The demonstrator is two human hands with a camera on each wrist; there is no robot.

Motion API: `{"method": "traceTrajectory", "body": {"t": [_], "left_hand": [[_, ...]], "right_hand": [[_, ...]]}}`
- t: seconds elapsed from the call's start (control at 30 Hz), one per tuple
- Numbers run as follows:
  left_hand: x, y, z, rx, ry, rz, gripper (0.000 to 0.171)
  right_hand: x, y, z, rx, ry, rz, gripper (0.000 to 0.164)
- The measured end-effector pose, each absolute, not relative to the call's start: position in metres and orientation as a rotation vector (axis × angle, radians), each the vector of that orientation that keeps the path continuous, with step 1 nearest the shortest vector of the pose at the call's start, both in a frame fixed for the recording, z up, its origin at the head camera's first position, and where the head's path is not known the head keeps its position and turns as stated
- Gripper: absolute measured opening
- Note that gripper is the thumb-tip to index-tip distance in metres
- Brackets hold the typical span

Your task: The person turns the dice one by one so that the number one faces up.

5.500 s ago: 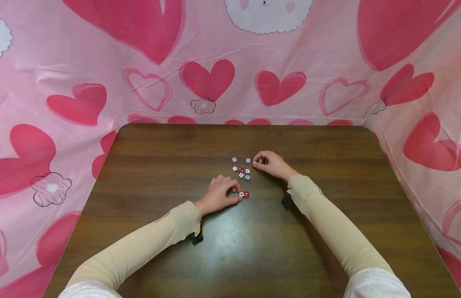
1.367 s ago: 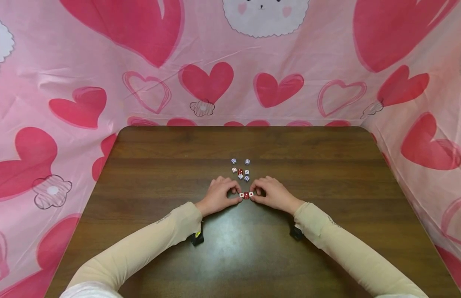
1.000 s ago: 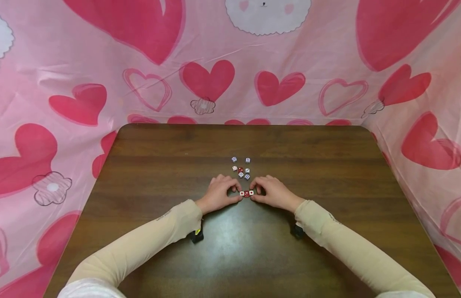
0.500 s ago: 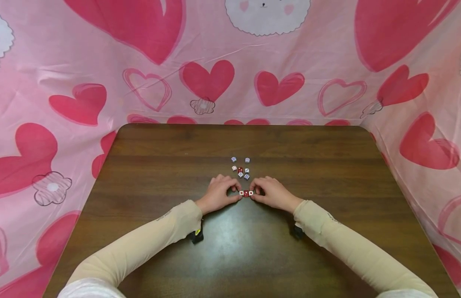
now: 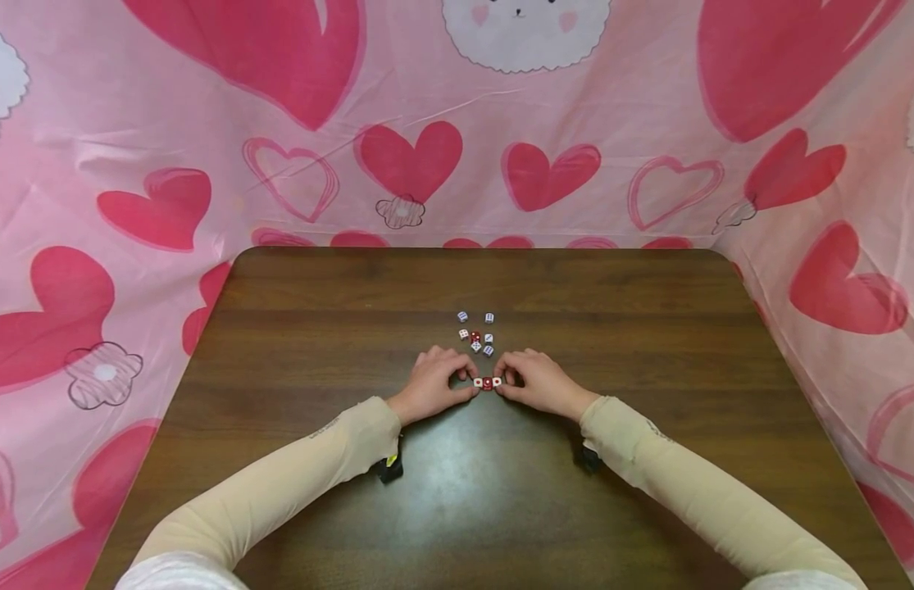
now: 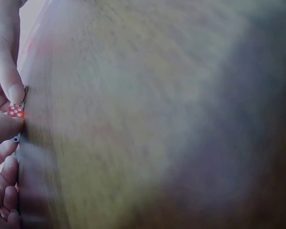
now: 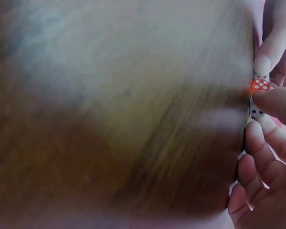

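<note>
Three dice sit side by side in a short row on the table: a white die (image 5: 478, 383) on the left, a red die (image 5: 488, 383) in the middle and another white die (image 5: 497, 382) on the right. With thumb and forefinger, my left hand (image 5: 434, 383) pinches the left white die. At the opposite end, my right hand (image 5: 543, 383) pinches the right white die the same way. The red die (image 6: 15, 111) shows its five-pip side between the thumbs in the left wrist view. In the right wrist view this red die (image 7: 261, 85) is partly covered by fingers.
Beyond the row lie several loose dice, among them a red die (image 5: 475, 337), a white die (image 5: 463, 334) and a white die with blue pips (image 5: 489, 317). They rest on a brown wooden table (image 5: 316, 328). Pink heart-patterned cloth (image 5: 552, 98) hangs behind and at both sides.
Since the oldest frame, my right hand has brought a white die from the far right down to the red die's right side. Over the last second both hands have stayed in place.
</note>
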State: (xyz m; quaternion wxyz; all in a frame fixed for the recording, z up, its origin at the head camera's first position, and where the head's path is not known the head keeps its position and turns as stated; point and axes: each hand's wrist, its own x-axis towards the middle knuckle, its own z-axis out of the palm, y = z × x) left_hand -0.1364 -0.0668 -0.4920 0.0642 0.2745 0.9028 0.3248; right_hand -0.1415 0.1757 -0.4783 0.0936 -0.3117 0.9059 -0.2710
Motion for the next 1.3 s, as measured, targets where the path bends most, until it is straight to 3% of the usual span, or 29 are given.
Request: {"method": "traceTrajectory", "body": {"t": [0.6, 0.93, 1.1, 1.3], "left_hand": [[-0.141, -0.070, -0.494, 0.828, 2.648, 1.029, 0.021], [-0.168, -0.089, -0.479, 0.610, 2.544, 1.340, 0.014], [-0.185, -0.087, -0.477, 0.576, 2.632, 1.327, 0.008], [-0.198, -0.081, -0.480, 0.504, 2.647, 1.291, 0.011]], "right_hand": [[-0.140, 0.177, -0.479, -0.910, 2.699, -0.808, 0.015], [-0.140, 0.176, -0.482, -0.908, 2.701, -0.806, 0.016], [-0.141, 0.177, -0.484, -0.926, 2.714, -0.804, 0.016], [-0.142, 0.176, -0.485, -0.935, 2.720, -0.811, 0.016]]}}
